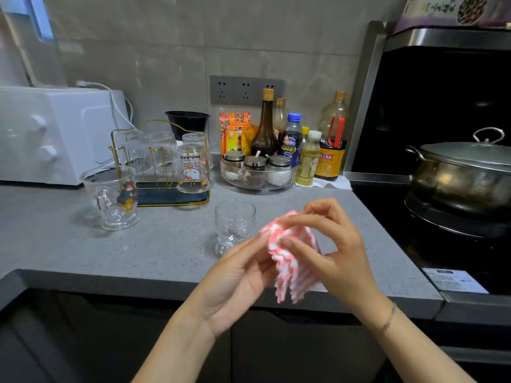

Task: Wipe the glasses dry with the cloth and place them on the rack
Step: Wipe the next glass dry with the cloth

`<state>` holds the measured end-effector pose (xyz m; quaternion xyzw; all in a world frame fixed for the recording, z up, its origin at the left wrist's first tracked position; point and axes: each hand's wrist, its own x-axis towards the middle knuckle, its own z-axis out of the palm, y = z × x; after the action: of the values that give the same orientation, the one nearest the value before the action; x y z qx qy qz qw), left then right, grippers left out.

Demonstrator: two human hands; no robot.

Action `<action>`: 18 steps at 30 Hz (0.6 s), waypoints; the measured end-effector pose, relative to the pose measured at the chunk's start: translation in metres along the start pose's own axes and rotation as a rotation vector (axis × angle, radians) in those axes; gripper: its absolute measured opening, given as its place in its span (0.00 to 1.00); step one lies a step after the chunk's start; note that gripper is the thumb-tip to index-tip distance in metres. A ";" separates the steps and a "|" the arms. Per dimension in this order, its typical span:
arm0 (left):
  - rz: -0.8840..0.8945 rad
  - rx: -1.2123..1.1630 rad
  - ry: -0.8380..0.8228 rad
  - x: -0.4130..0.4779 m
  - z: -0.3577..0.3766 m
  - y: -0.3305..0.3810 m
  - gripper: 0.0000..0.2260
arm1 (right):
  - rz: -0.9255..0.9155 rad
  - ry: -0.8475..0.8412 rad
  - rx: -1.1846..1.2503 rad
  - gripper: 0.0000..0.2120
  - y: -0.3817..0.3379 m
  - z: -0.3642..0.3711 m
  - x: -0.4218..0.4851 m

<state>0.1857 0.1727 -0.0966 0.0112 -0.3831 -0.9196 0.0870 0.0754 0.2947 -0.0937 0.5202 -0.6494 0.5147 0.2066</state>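
Both hands hover over the counter's front edge, gathering the pink-and-white cloth between them. My right hand pinches its top fold and my left hand nips the side, I judge to bunch it into a wiping pad. Neither holds a glass. Just beyond the left hand stands an upright tumbler, probably next. Farther left waits a handled glass mug beside the gold rack, where glasses sit upside down to drain.
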 end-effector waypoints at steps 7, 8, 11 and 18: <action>0.068 0.146 0.073 0.006 0.005 0.005 0.14 | -0.214 0.076 -0.106 0.07 0.004 -0.006 0.004; 0.095 0.254 0.098 0.007 0.004 0.008 0.13 | -0.195 0.066 -0.090 0.07 0.003 -0.007 0.005; 0.188 0.655 0.212 0.006 0.004 0.022 0.13 | -0.097 0.048 0.011 0.07 -0.004 -0.011 0.010; 0.220 0.831 0.139 -0.001 0.015 0.030 0.14 | 0.004 -0.026 0.087 0.01 -0.019 -0.003 0.019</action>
<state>0.1899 0.1627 -0.0651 0.0663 -0.7128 -0.6695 0.1981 0.0844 0.2900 -0.0680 0.5340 -0.6302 0.5360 0.1745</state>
